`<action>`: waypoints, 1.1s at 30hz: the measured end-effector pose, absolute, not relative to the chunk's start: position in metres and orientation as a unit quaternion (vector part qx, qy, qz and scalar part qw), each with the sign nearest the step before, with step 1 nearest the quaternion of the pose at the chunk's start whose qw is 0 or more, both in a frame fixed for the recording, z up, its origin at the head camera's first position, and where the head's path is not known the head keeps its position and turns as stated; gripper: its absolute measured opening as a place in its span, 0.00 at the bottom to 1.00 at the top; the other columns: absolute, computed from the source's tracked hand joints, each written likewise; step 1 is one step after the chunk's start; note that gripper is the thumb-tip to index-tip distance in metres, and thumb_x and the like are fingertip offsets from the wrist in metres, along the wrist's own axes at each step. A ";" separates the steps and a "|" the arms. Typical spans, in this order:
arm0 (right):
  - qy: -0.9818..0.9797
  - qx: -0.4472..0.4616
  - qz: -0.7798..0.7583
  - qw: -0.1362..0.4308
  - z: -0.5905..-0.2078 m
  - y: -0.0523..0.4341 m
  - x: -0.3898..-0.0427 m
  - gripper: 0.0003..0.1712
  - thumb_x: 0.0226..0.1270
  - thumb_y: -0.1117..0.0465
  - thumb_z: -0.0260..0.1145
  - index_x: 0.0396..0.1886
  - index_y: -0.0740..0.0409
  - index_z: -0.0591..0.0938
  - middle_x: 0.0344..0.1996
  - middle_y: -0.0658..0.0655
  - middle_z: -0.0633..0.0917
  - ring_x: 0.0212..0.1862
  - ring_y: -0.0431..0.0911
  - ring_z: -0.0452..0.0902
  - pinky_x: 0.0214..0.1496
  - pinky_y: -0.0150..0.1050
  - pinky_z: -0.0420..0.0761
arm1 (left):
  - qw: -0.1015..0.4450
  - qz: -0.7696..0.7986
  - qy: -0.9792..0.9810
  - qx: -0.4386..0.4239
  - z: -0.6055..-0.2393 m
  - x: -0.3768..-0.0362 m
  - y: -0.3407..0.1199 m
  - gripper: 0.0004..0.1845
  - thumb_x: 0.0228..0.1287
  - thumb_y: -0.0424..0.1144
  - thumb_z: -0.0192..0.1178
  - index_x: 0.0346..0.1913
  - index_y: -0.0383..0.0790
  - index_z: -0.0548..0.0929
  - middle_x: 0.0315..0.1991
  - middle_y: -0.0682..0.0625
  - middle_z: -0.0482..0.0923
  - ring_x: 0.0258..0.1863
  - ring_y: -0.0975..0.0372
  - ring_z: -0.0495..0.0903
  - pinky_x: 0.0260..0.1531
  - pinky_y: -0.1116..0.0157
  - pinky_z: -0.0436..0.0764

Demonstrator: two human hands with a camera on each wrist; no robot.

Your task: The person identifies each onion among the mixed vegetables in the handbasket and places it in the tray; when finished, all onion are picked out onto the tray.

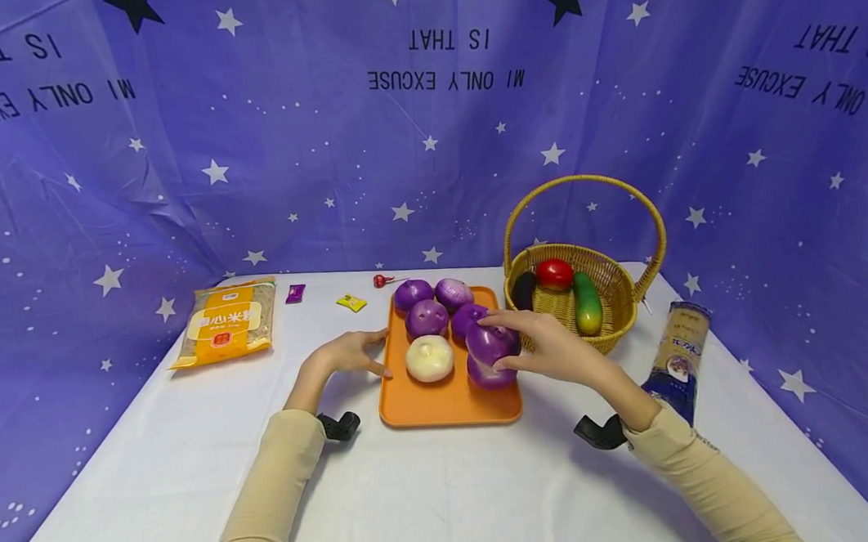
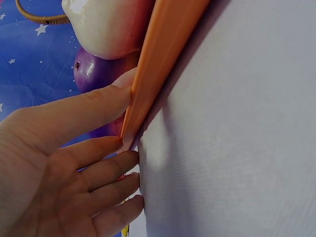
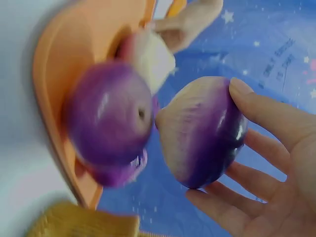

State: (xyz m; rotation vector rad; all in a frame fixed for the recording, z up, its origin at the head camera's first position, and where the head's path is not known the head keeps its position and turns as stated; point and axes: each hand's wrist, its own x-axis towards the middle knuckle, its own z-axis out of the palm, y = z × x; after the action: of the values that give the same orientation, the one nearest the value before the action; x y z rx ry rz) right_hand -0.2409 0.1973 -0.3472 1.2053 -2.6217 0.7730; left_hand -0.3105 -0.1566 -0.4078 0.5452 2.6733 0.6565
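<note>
My right hand (image 1: 548,347) holds a purple onion (image 3: 205,131) with a pale pointed end, thumb on one side and fingers on the other. It is just above another purple onion (image 3: 108,116) at the right side of the orange tray (image 1: 449,413). Beside the tray's left edge, my left hand (image 1: 346,353) touches the rim with thumb and forefinger, its other fingers loosely extended in the left wrist view. A white onion (image 1: 430,359) sits mid-tray. Several more purple onions, one of them a paler streaked onion (image 1: 453,293), lie toward the back.
A wicker basket (image 1: 621,327) with a tomato (image 1: 554,274), a cucumber (image 1: 587,304) and a dark vegetable (image 1: 524,291) stands behind right. A blue-beige packet (image 1: 680,356) lies farther right. Left are a yellow grain bag (image 1: 230,322), wrapped candies (image 1: 296,294) and a red lollipop (image 1: 383,280).
</note>
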 end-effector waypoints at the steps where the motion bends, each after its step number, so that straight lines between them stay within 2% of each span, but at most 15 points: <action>1: -0.873 0.405 0.261 0.076 -0.350 0.194 -0.239 0.35 0.54 0.55 0.76 0.63 0.53 0.77 0.59 0.51 0.79 0.60 0.48 0.74 0.61 0.47 0.75 | 0.167 0.231 0.939 0.192 -0.407 -0.311 -0.157 0.50 0.53 0.54 0.71 0.74 0.39 0.59 0.69 0.41 0.65 0.70 0.43 0.57 0.68 0.44 0.55; 11: -0.862 0.438 0.252 0.045 -0.373 0.161 -0.227 0.35 0.54 0.54 0.76 0.63 0.52 0.77 0.60 0.51 0.78 0.62 0.47 0.72 0.61 0.43 0.75 | 0.167 0.232 0.939 0.191 -0.407 -0.311 -0.156 0.50 0.53 0.54 0.71 0.74 0.40 0.59 0.69 0.41 0.64 0.70 0.43 0.57 0.68 0.44 0.55; 17: -0.861 0.460 0.215 0.022 -0.390 0.149 -0.226 0.34 0.54 0.54 0.76 0.62 0.52 0.78 0.62 0.53 0.77 0.65 0.47 0.69 0.66 0.43 0.69 | 0.167 0.235 0.938 0.190 -0.408 -0.312 -0.156 0.49 0.53 0.54 0.71 0.74 0.40 0.59 0.70 0.41 0.63 0.70 0.43 0.57 0.68 0.44 0.54; 25: -0.863 0.460 0.205 0.039 -0.402 0.144 -0.226 0.36 0.52 0.53 0.78 0.62 0.51 0.78 0.65 0.55 0.74 0.68 0.48 0.65 0.69 0.48 0.65 | 0.164 0.234 0.939 0.190 -0.408 -0.312 -0.156 0.49 0.53 0.54 0.71 0.74 0.40 0.59 0.70 0.41 0.63 0.70 0.43 0.57 0.68 0.45 0.55; 33: -0.868 0.454 0.197 0.042 -0.405 0.145 -0.224 0.39 0.50 0.53 0.78 0.64 0.48 0.76 0.68 0.57 0.70 0.70 0.53 0.62 0.68 0.53 0.66 | 0.162 0.232 0.939 0.196 -0.410 -0.313 -0.158 0.50 0.52 0.55 0.71 0.74 0.39 0.60 0.70 0.41 0.63 0.70 0.43 0.57 0.68 0.44 0.56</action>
State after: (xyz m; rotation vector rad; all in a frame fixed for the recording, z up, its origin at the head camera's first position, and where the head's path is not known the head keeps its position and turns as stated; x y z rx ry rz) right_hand -0.2238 0.1447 -0.4052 1.3902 -2.6554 0.6030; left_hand -0.3130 -0.1583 -0.4103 0.5582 2.6795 0.6616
